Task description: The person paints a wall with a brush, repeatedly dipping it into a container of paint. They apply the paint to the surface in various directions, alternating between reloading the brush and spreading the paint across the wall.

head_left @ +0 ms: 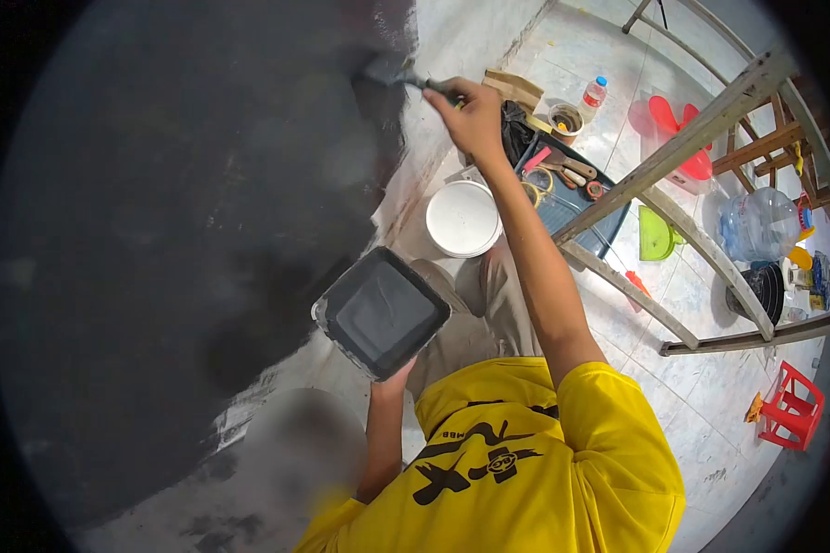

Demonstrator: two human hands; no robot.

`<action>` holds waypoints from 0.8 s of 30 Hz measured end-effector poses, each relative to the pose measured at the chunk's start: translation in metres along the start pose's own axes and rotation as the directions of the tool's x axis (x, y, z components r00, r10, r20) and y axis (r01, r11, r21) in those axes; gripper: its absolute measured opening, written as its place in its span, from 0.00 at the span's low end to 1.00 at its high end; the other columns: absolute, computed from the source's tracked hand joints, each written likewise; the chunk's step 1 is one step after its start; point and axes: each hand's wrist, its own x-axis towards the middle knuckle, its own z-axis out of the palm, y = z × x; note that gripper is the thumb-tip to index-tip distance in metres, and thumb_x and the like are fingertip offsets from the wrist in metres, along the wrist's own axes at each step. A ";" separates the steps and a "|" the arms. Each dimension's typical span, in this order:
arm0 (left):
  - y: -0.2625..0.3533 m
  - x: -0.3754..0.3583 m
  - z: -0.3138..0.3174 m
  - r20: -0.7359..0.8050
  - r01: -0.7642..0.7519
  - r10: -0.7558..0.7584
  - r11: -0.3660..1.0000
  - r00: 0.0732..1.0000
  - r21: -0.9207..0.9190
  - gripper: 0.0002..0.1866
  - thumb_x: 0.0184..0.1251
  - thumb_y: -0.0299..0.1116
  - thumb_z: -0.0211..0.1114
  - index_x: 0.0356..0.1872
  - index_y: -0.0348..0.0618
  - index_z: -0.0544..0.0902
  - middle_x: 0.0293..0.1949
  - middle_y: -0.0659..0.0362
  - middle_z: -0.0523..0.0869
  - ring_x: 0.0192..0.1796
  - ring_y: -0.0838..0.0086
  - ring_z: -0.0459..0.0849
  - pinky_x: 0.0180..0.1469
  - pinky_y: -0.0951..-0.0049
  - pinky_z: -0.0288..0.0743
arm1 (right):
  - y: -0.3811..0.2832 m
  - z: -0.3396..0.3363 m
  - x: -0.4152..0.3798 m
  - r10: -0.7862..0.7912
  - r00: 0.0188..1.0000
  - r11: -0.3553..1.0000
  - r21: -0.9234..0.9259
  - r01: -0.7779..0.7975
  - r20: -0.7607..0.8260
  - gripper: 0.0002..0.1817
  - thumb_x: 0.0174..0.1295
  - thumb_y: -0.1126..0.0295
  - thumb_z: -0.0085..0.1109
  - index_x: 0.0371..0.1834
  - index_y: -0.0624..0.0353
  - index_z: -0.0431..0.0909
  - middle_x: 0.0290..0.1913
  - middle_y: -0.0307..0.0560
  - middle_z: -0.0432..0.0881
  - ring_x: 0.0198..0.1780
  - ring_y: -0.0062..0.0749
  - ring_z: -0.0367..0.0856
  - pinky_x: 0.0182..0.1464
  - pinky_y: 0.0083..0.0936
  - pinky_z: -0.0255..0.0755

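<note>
Dark-painted wall, left of both grips | paint tray, above left hand, gripped at near corner, fingers mostly hidden | brush, clamped in right hand, bristles at wall, left of grip

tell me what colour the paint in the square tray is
Dark grey; the paint in the square tray shows best in the head view.

Interior of a room undergoing decoration, type of building not determinable. The setting is indicated by a wall partly coated in dark grey, its ragged margin meeting bare white; a square tray of grey paint; and a ladder above a pale tiled floor (smudged in places), on which hand tools lie in a dark tray.
</note>
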 end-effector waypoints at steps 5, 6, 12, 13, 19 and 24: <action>0.006 -0.004 0.003 0.091 -0.210 0.211 0.661 0.973 0.721 0.28 0.78 0.44 0.50 0.74 0.43 0.65 0.73 0.54 0.69 0.74 0.61 0.66 0.75 0.57 0.59 | 0.027 0.003 -0.031 0.082 0.997 0.994 -0.075 -0.082 -0.008 0.16 0.56 0.60 0.74 0.33 0.66 0.86 0.24 0.51 0.84 0.25 0.23 0.76 0.30 0.26 0.66; -0.007 -0.003 -0.005 0.110 -0.223 0.223 0.583 0.968 0.781 0.28 0.79 0.46 0.48 0.74 0.43 0.64 0.74 0.53 0.68 0.74 0.59 0.65 0.76 0.52 0.58 | 0.060 0.011 -0.050 0.064 0.997 0.988 -0.147 -0.056 0.051 0.18 0.55 0.58 0.73 0.30 0.66 0.85 0.23 0.57 0.81 0.23 0.37 0.77 0.31 0.31 0.67; 0.007 -0.006 0.001 0.003 0.036 -0.039 0.903 0.999 -0.428 0.29 0.80 0.48 0.46 0.73 0.42 0.64 0.74 0.51 0.67 0.75 0.54 0.63 0.77 0.44 0.53 | 0.113 -0.003 -0.144 0.203 0.916 0.956 -0.273 -0.109 0.346 0.13 0.54 0.65 0.72 0.28 0.65 0.84 0.23 0.59 0.82 0.24 0.46 0.80 0.32 0.38 0.72; 0.001 -0.008 -0.007 0.044 0.107 -0.113 0.644 0.993 -0.757 0.29 0.80 0.48 0.46 0.73 0.42 0.64 0.74 0.51 0.67 0.75 0.54 0.63 0.78 0.44 0.52 | 0.105 -0.007 -0.146 0.247 0.905 0.946 -0.287 -0.149 0.346 0.13 0.53 0.65 0.72 0.29 0.65 0.83 0.23 0.57 0.82 0.24 0.43 0.80 0.32 0.36 0.72; 0.030 -0.011 0.006 0.010 0.062 -0.109 0.490 0.994 -0.869 0.29 0.78 0.50 0.48 0.72 0.43 0.67 0.70 0.51 0.71 0.71 0.57 0.69 0.74 0.49 0.63 | -0.014 -0.077 -0.132 0.331 0.835 0.942 -0.206 -0.265 0.439 0.14 0.52 0.67 0.73 0.35 0.64 0.81 0.28 0.49 0.82 0.31 0.32 0.80 0.37 0.30 0.71; 0.037 0.004 0.005 -0.079 -0.024 -0.082 0.524 0.993 -0.852 0.34 0.74 0.58 0.49 0.70 0.45 0.69 0.67 0.52 0.75 0.67 0.57 0.73 0.70 0.53 0.68 | -0.126 -0.134 -0.129 0.321 0.688 0.943 -0.151 -0.298 0.651 0.09 0.52 0.74 0.73 0.32 0.65 0.81 0.26 0.39 0.79 0.30 0.19 0.73 0.36 0.21 0.67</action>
